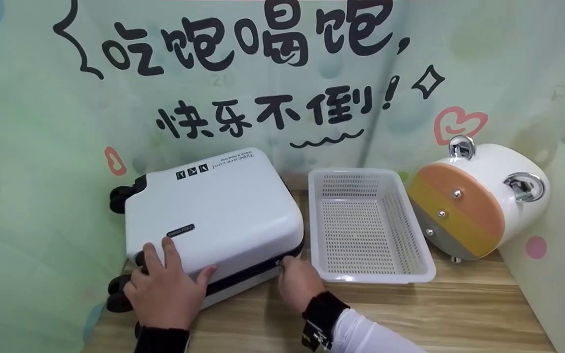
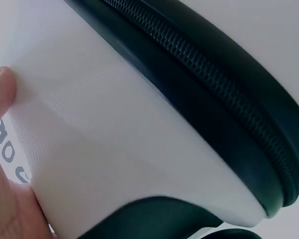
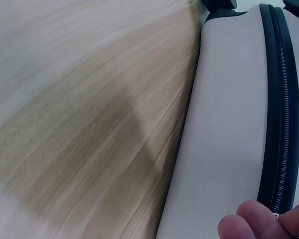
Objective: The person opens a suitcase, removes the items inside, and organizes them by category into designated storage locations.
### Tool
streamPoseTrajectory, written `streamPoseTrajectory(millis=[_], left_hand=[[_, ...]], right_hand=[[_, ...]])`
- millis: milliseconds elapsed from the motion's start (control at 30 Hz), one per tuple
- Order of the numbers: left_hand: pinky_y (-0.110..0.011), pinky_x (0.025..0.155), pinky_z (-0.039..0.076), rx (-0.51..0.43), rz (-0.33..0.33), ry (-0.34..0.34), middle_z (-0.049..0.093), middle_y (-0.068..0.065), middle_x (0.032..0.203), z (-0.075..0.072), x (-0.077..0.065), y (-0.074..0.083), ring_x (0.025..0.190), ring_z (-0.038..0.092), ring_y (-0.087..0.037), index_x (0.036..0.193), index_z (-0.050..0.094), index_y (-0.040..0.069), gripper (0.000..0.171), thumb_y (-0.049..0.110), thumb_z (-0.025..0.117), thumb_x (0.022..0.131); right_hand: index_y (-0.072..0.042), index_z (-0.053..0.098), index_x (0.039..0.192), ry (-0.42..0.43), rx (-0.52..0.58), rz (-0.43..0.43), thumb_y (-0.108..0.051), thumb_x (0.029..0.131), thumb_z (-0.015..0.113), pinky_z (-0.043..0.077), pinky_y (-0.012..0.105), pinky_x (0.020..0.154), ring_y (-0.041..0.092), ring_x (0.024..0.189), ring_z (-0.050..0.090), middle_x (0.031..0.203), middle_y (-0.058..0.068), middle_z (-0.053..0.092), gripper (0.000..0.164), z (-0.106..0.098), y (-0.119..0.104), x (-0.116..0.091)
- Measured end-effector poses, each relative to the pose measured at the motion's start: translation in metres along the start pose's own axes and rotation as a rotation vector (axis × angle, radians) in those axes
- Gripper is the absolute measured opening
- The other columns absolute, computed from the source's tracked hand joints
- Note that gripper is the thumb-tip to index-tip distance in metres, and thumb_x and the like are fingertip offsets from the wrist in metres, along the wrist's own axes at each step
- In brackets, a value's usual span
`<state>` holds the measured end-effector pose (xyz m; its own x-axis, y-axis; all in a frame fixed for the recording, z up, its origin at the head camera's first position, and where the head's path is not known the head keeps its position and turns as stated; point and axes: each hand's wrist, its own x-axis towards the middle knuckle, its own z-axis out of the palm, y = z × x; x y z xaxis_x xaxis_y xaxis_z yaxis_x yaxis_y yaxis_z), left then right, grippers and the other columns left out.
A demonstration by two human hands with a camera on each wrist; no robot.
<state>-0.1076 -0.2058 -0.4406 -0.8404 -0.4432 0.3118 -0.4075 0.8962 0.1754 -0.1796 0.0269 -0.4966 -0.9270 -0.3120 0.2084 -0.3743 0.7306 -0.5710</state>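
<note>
A white hard-shell suitcase (image 1: 223,201) lies flat on the wooden table, its wheels to the left. My left hand (image 1: 167,289) rests on the near left part of its lid, fingers spread and thumb by the front edge. In the left wrist view, that hand's thumb (image 2: 2,92) touches the white shell below the black zipper band (image 2: 204,69). At the near right corner my right hand (image 1: 302,284) pinches the zipper pull (image 1: 278,263). The right wrist view shows its fingertips (image 3: 256,214) at the zipper, whose teeth (image 3: 284,114) are closed along the visible stretch.
A white perforated plastic basket (image 1: 422,257) stands just right of the suitcase. Farther right sits a white rounded object (image 1: 518,162) with metal rings and a striped orange, yellow and grey face. A printed green cloth (image 1: 32,147) hangs behind and on both sides of the table (image 1: 459,314).
</note>
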Motion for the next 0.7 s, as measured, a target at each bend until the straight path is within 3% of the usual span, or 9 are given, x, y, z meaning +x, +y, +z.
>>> streamPoseTrajectory(millis=[200,500,700], left_hand=[[-0.067,0.077,0.038,0.001,0.030,0.039,0.027,-0.031,0.146,-0.003,-0.006,0.002,0.091,0.050,-0.060,0.150,0.032,0.003,0.106,0.072,0.066,0.077],[-0.067,0.075,0.040,0.030,0.034,0.004,0.028,-0.034,0.144,-0.009,-0.010,0.008,0.087,0.052,-0.060,0.150,0.032,0.000,0.103,0.067,0.067,0.080],[-0.065,0.070,0.042,0.042,0.049,0.030,0.034,-0.034,0.139,-0.013,-0.013,0.011,0.078,0.055,-0.058,0.147,0.037,-0.001,0.101,0.066,0.070,0.078]], right_hand=[[-0.011,0.061,0.078,0.011,-0.026,0.001,-0.008,0.093,0.060,0.048,0.032,0.051,0.017,0.056,0.058,0.065,0.000,0.059,0.015,-0.001,0.001,0.001],[-0.013,0.059,0.077,0.006,-0.015,0.011,-0.009,0.094,0.059,0.048,0.032,0.051,0.016,0.056,0.057,0.064,0.000,0.059,0.018,-0.002,0.001,0.003],[-0.012,0.060,0.078,-0.026,0.013,0.029,-0.009,0.094,0.059,0.047,0.031,0.051,0.014,0.055,0.056,0.065,-0.001,0.059,0.017,-0.002,-0.001,0.003]])
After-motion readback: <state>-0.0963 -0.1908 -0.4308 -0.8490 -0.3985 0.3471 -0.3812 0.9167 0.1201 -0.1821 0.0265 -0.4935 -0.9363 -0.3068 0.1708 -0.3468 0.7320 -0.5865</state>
